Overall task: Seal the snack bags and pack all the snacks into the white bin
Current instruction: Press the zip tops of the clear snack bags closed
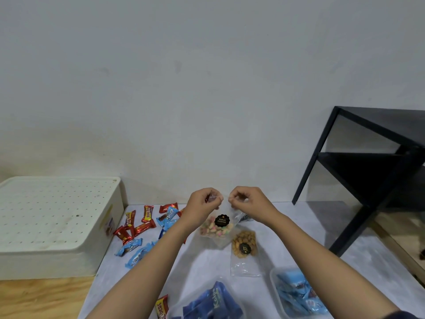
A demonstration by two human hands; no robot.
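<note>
A clear snack bag [217,229] of pastel biscuits with a black round label hangs upright above the grey mat. My left hand [203,202] pinches its top edge on the left and my right hand [247,200] pinches it on the right. A second clear bag [245,249] of golden nuts lies flat on the mat just below, its mouth toward me. Red wrapped bars [138,223] and blue wrapped snacks [135,250] are scattered to the left. The white bin [57,224] sits at the far left with a perforated lid on it.
A clear tub [296,293] of blue packets stands at the near right, and another clear container [207,302] with blue packs at the near centre. A black metal shelf [368,171] rises at the right. One red bar [162,306] lies at the mat's near edge.
</note>
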